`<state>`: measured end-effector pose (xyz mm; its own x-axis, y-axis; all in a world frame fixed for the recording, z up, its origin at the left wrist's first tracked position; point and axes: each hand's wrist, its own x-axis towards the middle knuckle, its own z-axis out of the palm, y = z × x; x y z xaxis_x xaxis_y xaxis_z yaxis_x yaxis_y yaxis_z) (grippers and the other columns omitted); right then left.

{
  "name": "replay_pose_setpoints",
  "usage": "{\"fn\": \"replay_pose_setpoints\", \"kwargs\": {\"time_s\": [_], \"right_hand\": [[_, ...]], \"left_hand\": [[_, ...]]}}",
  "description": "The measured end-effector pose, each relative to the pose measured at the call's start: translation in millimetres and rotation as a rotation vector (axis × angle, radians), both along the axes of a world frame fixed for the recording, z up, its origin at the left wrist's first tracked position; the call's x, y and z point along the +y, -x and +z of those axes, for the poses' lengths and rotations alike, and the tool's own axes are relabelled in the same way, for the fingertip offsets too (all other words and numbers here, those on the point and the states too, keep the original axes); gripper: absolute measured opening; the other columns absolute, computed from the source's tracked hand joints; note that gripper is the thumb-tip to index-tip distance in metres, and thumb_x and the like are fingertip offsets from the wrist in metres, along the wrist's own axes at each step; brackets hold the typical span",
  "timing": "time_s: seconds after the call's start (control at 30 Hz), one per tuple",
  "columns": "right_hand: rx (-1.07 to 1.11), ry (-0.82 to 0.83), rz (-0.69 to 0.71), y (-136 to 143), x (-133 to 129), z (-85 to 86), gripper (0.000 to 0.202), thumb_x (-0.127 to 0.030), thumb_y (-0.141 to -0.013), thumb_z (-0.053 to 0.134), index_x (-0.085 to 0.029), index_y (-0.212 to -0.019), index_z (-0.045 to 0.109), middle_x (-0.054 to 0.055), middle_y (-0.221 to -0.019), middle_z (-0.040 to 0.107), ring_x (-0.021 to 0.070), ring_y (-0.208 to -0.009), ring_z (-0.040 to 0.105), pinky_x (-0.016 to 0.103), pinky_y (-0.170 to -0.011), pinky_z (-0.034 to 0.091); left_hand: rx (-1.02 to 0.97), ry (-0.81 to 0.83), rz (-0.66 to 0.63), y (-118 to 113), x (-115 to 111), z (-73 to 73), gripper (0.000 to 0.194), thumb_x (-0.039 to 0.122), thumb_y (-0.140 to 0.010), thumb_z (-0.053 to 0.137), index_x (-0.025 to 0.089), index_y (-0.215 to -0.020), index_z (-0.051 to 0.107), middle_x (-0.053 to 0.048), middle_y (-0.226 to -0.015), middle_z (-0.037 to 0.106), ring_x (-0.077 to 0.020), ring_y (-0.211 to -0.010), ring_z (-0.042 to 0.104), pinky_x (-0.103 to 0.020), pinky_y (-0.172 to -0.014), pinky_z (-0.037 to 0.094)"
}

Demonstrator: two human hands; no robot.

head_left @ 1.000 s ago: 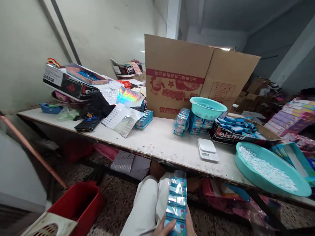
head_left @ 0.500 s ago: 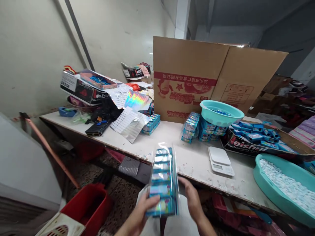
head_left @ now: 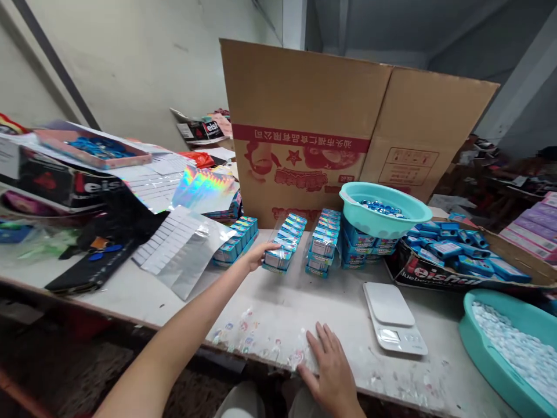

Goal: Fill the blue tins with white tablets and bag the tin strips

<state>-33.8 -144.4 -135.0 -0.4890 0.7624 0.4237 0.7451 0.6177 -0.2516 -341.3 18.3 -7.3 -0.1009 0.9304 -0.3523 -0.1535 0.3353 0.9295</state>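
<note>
My left hand (head_left: 260, 255) reaches out over the table, its fingers closed on the near end of a clear-wrapped pack of small blue boxes (head_left: 285, 241). That pack stands in a row beside another wrapped stack of blue boxes (head_left: 322, 241) on its right. To its left are more blue boxes (head_left: 237, 239), partly behind my forearm and silvery sheets (head_left: 183, 247). Near the front edge, my right hand (head_left: 328, 366) lies on the tabletop with fingers spread, holding nothing.
A white digital scale (head_left: 394, 319) sits right of my right hand. One turquoise basin (head_left: 383, 217) rests on stacked blue boxes; another (head_left: 474, 337) holds white pieces. A large cardboard carton (head_left: 300, 93) rises behind. Left lie a black pouch (head_left: 93, 270) and a tray of blue items (head_left: 143, 158).
The wrapped pack, held over my lap before, has moved forward onto the table with my left hand. My right hand has come to rest on the tabletop. The view has shifted closer to the table.
</note>
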Motion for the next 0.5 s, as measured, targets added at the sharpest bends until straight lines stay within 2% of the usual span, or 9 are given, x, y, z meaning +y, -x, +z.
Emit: {"fn": "replay_pose_setpoints", "kwargs": {"time_s": [0.1, 0.2, 0.33, 0.5], "right_hand": [[0.009, 0.007, -0.022, 2, 3, -2.7, 0.057, -0.050, -0.078, 0.059, -0.031, -0.131, 0.051, 0.003, -0.142, 0.044, 0.0321, -0.127, 0.045, 0.045, -0.100, 0.042], [0.001, 0.018, -0.014, 2, 6, -6.6, 0.061, -0.050, -0.076, 0.060, -0.030, -0.133, 0.049, 0.004, -0.143, 0.042, 0.0335, -0.128, 0.044, 0.046, -0.100, 0.042], [-0.025, 0.042, -0.012, 2, 6, -6.2, 0.063, -0.051, -0.076, 0.060, -0.030, -0.135, 0.047, 0.004, -0.145, 0.040, 0.0337, -0.129, 0.043, 0.046, -0.100, 0.042], [-0.033, 0.101, -0.012, 2, 4, 3.0, 0.061, -0.051, -0.079, 0.058, -0.029, -0.135, 0.047, 0.006, -0.145, 0.039, 0.0327, -0.131, 0.040, 0.048, -0.102, 0.040]], "left_hand": [[-0.023, 0.082, 0.016, -20, 53, -17.1, 0.051, 0.045, -0.050, 0.079, 0.017, -0.091, 0.066, -0.007, -0.086, 0.073, -0.0238, -0.082, 0.067, -0.029, -0.068, 0.051], [-0.085, 0.129, -0.004, -43, 85, -33.0, 0.047, 0.046, -0.052, 0.077, 0.019, -0.089, 0.067, -0.007, -0.083, 0.073, -0.0248, -0.079, 0.067, -0.033, -0.069, 0.053], [-0.084, 0.114, -0.004, -56, 99, -48.3, 0.045, 0.046, -0.053, 0.077, 0.019, -0.088, 0.067, -0.008, -0.084, 0.073, -0.0260, -0.082, 0.068, -0.034, -0.074, 0.054], [-0.065, 0.090, 0.017, -57, 95, -49.3, 0.047, 0.049, -0.055, 0.075, 0.018, -0.089, 0.066, -0.009, -0.080, 0.073, -0.0274, -0.080, 0.068, -0.037, -0.075, 0.055]]}}
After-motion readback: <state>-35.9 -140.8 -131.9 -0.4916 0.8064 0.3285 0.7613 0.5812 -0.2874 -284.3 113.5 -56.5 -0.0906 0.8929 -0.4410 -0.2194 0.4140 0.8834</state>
